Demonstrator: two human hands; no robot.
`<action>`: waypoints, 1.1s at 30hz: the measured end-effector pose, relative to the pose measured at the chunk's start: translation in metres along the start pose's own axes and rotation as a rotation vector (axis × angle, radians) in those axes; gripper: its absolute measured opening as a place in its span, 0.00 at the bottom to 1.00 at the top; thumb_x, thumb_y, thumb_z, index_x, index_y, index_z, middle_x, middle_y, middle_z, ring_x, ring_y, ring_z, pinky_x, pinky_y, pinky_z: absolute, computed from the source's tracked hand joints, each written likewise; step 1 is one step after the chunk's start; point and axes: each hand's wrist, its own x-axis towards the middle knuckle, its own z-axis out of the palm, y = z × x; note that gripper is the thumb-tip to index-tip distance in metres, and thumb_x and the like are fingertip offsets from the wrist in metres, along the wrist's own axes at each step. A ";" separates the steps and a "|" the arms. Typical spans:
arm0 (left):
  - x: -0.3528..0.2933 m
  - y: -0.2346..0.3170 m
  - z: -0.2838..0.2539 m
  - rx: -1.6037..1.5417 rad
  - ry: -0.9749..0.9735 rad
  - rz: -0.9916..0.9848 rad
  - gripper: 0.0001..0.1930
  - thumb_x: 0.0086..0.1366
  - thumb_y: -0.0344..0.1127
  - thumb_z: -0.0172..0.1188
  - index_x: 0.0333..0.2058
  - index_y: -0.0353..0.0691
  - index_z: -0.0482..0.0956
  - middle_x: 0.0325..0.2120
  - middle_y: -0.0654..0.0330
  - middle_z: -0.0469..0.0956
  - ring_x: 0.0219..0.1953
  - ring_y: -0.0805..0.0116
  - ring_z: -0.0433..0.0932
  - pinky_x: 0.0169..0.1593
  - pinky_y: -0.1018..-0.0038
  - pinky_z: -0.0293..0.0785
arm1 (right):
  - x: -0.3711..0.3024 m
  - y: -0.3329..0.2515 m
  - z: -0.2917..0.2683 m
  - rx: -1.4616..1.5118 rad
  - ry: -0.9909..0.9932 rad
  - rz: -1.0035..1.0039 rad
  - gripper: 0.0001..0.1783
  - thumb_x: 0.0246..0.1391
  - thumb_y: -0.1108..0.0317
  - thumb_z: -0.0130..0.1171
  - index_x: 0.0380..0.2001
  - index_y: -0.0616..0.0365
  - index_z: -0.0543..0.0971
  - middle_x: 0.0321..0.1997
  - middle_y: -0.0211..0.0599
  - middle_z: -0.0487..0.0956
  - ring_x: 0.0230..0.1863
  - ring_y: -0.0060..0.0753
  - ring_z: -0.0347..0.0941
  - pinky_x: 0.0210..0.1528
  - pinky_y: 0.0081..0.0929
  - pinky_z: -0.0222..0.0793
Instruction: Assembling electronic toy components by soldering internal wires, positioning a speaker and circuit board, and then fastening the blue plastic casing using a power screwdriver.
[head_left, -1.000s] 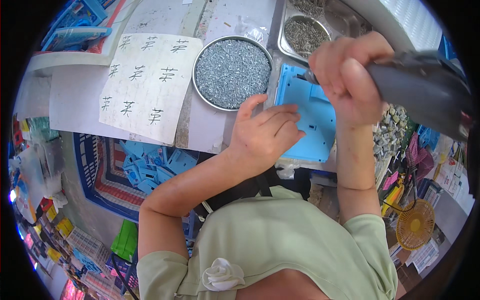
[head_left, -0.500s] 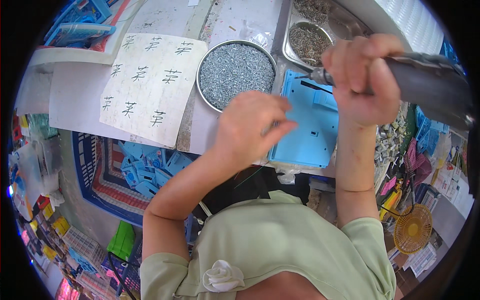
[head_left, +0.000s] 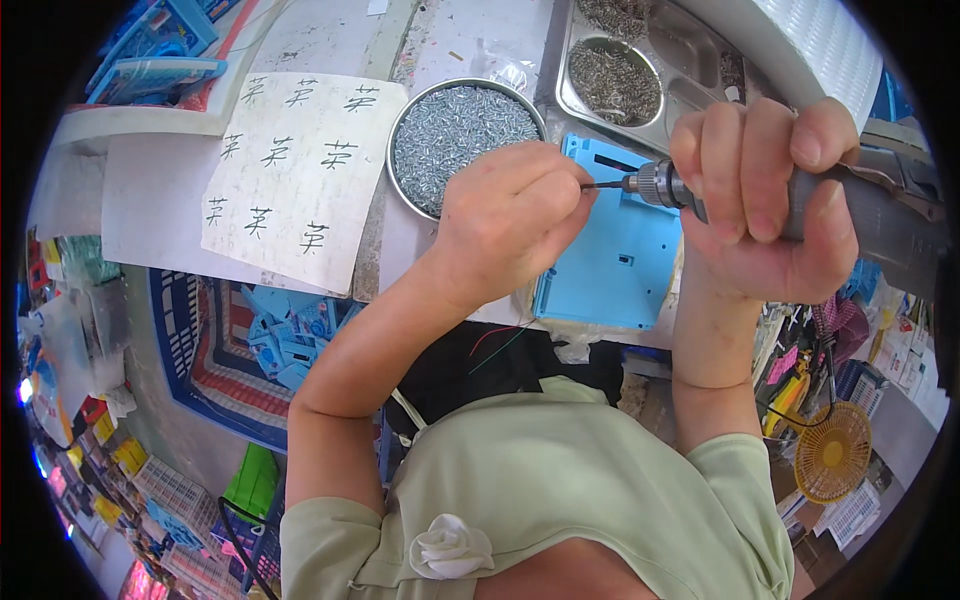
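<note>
An electric screwdriver [head_left: 888,212] with a dark grey body is in my right hand [head_left: 765,195]; its fingers wrap round it, and the thumb is partly lifted away. The thin bit points left, its tip meeting the fingertips of my left hand [head_left: 510,220]. That hand is closed in a pinch; whatever is between the fingers is hidden. Under both hands lies a light blue plastic panel [head_left: 600,275] with slots and small holes. Beside my left hand stands a round metal bowl [head_left: 392,165] full of small silvery screws [head_left: 455,130].
A metal compartment tray [head_left: 690,85] holding small dark metal parts stands at the far right. Left of the bowl lies a white sheet [head_left: 300,190] with handwriting. A blue basket [head_left: 172,325] below the table's left side contains blue plastic parts [head_left: 285,335].
My left hand has moved slightly up and closed to a pinch at the bit tip. My right hand has shifted right and down with the screwdriver, its thumb loosening.
</note>
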 end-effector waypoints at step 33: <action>-0.005 0.006 -0.007 0.121 -0.035 -0.040 0.12 0.52 0.21 0.73 0.26 0.37 0.74 0.31 0.55 0.84 0.35 0.54 0.85 0.41 0.66 0.83 | 0.003 0.004 0.009 -0.118 -0.007 -0.029 0.13 0.67 0.61 0.50 0.49 0.56 0.71 0.22 0.23 0.67 0.22 0.21 0.61 0.34 0.28 0.61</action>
